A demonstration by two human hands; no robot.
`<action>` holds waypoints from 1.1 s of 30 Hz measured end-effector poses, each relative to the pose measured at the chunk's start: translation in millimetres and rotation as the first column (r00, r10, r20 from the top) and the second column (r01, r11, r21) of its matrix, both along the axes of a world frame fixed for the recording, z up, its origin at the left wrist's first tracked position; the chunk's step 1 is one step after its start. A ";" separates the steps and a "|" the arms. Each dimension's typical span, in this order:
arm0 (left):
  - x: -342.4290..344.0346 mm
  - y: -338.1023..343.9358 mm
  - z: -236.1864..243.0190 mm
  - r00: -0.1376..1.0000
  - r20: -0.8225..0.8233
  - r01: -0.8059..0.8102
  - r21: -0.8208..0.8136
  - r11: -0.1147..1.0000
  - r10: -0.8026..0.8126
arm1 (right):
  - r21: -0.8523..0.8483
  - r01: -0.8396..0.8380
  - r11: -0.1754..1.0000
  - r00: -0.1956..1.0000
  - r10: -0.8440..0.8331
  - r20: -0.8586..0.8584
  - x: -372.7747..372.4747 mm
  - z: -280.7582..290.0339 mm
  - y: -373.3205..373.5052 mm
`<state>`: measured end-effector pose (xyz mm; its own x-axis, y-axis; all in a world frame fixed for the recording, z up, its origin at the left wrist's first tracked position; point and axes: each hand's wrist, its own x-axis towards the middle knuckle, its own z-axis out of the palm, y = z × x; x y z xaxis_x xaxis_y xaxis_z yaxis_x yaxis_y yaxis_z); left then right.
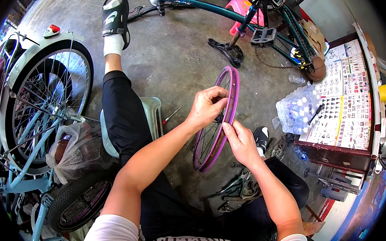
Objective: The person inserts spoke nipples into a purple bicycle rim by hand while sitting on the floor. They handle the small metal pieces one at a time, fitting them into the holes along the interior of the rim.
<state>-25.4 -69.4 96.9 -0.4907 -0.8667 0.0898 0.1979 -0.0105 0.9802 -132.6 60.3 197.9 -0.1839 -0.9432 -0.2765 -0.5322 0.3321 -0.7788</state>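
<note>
- Between the two hands, seen from the head camera, stands a purple bicycle rim (218,127) with dark spokes, upright on its edge, its lower end near the concrete floor (175,54).
- The left hand (207,106) is closed over the upper part of the rim, fingers curled around its edge in a pinching grip.
- The right hand (241,141) lies just below it, thumb and fingertips pressed against the rim's outer side, gripping it too.
- Left of the left forearm, a small screwdriver (171,116) lies on the floor beside a pale plastic stool (153,114).
- Far to the left of the hands stands a light-blue bicycle (45,113), a clear plastic bag (72,149) hanging on it.
- Beyond the hands lies a dark green bicycle frame (239,10) with its pedals and chain.
- Right of the right hand sit a pack of water bottles (297,108) and a cabinet (338,155) topped with printed sheets.
- Below the right hand, tools (236,189) are scattered on the floor.
</note>
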 end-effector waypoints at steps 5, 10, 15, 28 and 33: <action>3.6 3.1 7.8 0.998 0.064 -0.010 -0.086 0.996 0.016 | -0.038 0.009 0.999 1.000 -0.010 -0.011 -1.5 -5.6 1.4; 3.2 5.0 9.6 0.986 0.161 0.019 0.099 0.995 -0.034 | -0.043 0.015 0.999 1.000 -0.015 -0.004 -1.9 -4.9 0.3; 0.2 5.1 -2.0 0.994 0.106 -0.023 -0.005 1.000 0.023 | -0.006 -0.010 1.000 1.000 0.010 -0.014 -1.6 1.8 -0.5; -1.5 23.4 9.3 0.994 0.027 0.099 0.076 0.992 -0.101 | -0.139 -0.187 0.973 0.805 0.070 -0.589 -33.4 49.0 -28.6; -1.8 31.9 14.7 0.996 0.059 0.074 -0.063 0.995 -0.071 | -0.011 -0.235 0.972 0.614 0.140 -0.777 -24.3 54.7 -39.4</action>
